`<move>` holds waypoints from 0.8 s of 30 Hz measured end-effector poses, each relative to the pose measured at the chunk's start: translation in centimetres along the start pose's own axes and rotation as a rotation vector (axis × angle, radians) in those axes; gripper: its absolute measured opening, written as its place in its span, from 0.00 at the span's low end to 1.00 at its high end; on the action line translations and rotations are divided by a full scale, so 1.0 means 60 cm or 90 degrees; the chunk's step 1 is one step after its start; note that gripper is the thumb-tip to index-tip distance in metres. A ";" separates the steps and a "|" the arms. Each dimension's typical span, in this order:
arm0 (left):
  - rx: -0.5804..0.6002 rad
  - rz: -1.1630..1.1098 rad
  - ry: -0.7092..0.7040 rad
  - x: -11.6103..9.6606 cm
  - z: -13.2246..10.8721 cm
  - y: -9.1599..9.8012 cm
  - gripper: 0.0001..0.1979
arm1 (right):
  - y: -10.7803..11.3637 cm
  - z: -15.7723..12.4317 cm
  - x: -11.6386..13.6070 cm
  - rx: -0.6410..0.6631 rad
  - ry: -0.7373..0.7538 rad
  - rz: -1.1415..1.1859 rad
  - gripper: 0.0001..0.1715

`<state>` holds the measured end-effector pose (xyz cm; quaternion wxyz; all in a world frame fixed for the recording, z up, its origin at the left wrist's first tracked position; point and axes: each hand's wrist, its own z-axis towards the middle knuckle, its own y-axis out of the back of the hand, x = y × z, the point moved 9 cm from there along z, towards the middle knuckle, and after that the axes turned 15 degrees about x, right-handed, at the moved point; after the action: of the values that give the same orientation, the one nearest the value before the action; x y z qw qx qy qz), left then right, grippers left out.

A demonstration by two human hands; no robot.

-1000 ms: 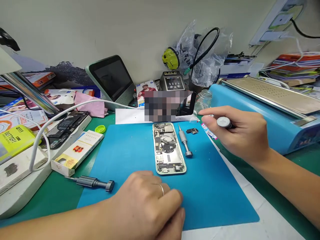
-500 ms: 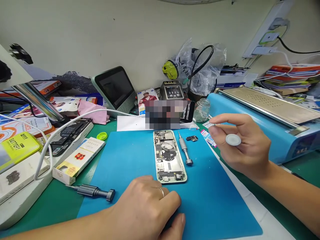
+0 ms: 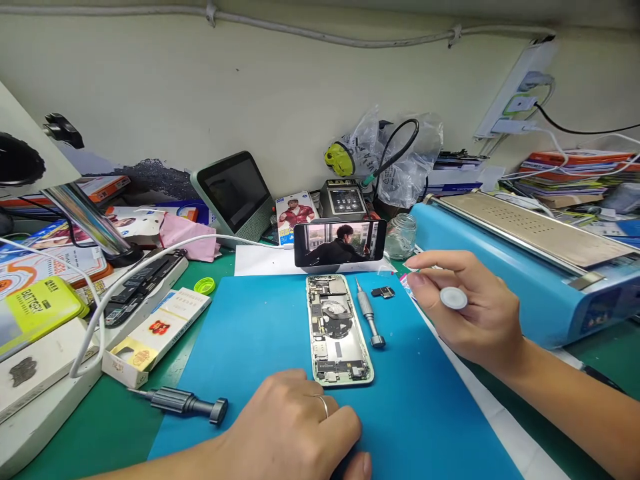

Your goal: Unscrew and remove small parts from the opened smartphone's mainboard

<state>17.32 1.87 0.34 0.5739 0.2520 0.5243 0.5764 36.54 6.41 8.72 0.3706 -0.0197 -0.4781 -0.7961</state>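
An opened phone (image 3: pixel 340 333), its inner boards showing, lies on the blue mat (image 3: pixel 250 333). My left hand (image 3: pixel 300 427), wearing a ring, rests with curled fingers just below it; anything inside those fingers is hidden. My right hand (image 3: pixel 475 313) is raised at the mat's right edge, pinching a tool with a round light-grey end cap (image 3: pixel 454 298); the rest of the tool is mostly hidden. Beside the phone are a grey screwdriver (image 3: pixel 367 312) and a small dark phone part (image 3: pixel 383 293). A second screwdriver (image 3: pixel 183 403) lies at the mat's left edge.
Behind the mat, another phone (image 3: pixel 340 243) stands propped, playing a video, near a glass jar (image 3: pixel 401 237). A blue machine (image 3: pixel 480 267) with a metal plate occupies the right. Boxes, a white cable (image 3: pixel 100 310) and a lamp post (image 3: pixel 90 223) crowd the left.
The view has tilted up, so most things sit lower in the picture. Both hands keep their poses; my right hand appears slightly farther left.
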 end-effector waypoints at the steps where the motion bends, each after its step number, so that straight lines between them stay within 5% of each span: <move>1: 0.001 0.006 0.002 0.000 0.001 -0.001 0.10 | 0.004 0.000 0.000 -0.016 0.000 0.002 0.13; 7: -0.005 0.020 -0.003 0.002 0.002 -0.003 0.11 | 0.015 -0.001 -0.001 -0.061 -0.011 0.043 0.11; 18: -0.009 -0.001 0.004 0.001 0.004 0.004 0.10 | 0.003 -0.001 -0.008 0.033 0.058 0.162 0.19; 24: -0.010 -0.008 0.002 0.000 0.003 0.006 0.10 | 0.011 -0.007 -0.019 0.006 0.029 0.138 0.11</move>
<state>17.33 2.01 0.69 0.5786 0.2431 0.5224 0.5772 37.90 6.58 8.54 0.4652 -0.0514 -0.4684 -0.7493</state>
